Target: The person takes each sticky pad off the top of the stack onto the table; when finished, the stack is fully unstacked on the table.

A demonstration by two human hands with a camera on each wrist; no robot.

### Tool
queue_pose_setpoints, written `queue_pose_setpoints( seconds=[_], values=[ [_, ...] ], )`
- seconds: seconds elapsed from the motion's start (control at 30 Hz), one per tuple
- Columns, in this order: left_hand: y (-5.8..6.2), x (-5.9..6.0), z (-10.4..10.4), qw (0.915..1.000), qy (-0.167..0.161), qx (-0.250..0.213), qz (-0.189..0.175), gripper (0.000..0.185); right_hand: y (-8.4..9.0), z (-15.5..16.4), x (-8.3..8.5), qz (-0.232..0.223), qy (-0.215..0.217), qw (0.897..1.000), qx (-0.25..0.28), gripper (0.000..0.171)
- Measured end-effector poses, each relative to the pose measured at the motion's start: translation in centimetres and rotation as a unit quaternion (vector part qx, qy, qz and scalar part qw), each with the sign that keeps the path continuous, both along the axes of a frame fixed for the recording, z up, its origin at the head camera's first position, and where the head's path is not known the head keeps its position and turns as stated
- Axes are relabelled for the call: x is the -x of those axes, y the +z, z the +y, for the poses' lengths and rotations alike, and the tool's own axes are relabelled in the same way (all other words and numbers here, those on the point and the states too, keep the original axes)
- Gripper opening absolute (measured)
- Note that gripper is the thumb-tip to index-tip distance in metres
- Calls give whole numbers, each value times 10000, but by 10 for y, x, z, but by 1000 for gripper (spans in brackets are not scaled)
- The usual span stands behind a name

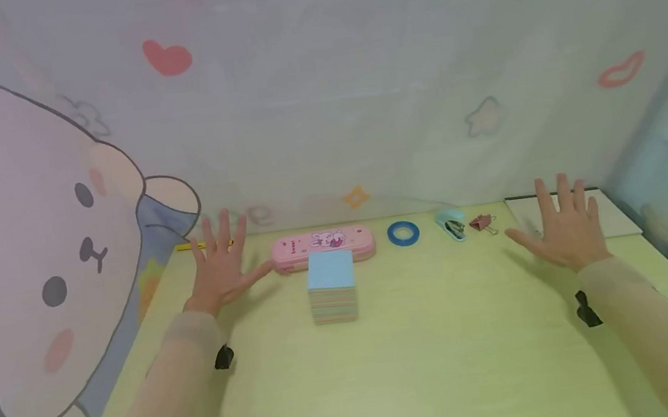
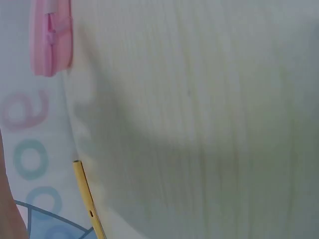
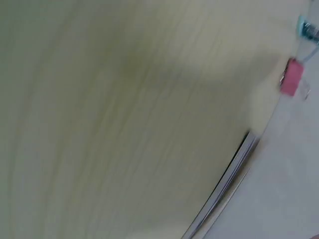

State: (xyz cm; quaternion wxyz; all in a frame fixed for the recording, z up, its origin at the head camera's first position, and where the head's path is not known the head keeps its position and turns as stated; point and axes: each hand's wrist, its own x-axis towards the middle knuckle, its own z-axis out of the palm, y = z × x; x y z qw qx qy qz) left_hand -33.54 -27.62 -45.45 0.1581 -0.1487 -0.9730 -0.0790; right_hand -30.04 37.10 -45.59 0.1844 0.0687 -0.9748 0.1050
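Note:
My left hand (image 1: pixel 218 271) is spread wide with its fingers straight, holding nothing, between a yellow stick-like thing (image 1: pixel 204 245) and a pink pencil case (image 1: pixel 323 246). On the other side my right hand (image 1: pixel 568 230) is spread likewise, in front of a white flat pad or board (image 1: pixel 616 210) that it partly hides. A tall stack of coloured paper (image 1: pixel 332 286) with a light blue top sheet stands before the pencil case. In the left wrist view the yellow stick (image 2: pixel 88 201) shows a small dark hole. A pink binder clip (image 3: pixel 291 77) appears in the right wrist view.
Along the back of the pale yellow table (image 1: pixel 418 366) lie a blue tape roll (image 1: pixel 403 233), a light blue stapler (image 1: pixel 452 224) and the binder clip (image 1: pixel 483 222). A printed cloth (image 1: pixel 355 79) with hearts and a cartoon animal hangs right behind the table's back edge.

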Motion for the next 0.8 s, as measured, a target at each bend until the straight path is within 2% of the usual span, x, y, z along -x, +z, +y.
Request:
queue_pose_setpoints(
  seconds=[0.1,0.2,0.27,0.37,0.5,0.63,0.8],
  values=[
    [2,-7,6,9961,-359,-784,-189,107,3,-23,-1,145,524,9976,418,109],
    [5,-15,18,9833,-730,-1590,-500,101,8,-60,-4,30,1118,9905,799,104],
    [8,-23,30,9700,-935,-2084,-827,98,13,-89,-7,-240,1489,9838,965,102],
    [12,-34,52,9458,-1269,-2692,-1296,96,20,-134,-14,-795,1999,9708,1059,101],
    [13,-45,76,9089,-1831,-3221,-1912,95,30,-191,-22,-1321,2684,9472,1152,99],
    [12,-48,92,8743,-2190,-3594,-2418,98,39,-238,-24,-1519,3293,9231,1283,96],
    [8,-47,97,8481,-2311,-3934,-2692,99,42,-275,-19,-1551,3770,9054,1188,90]
  ],
)
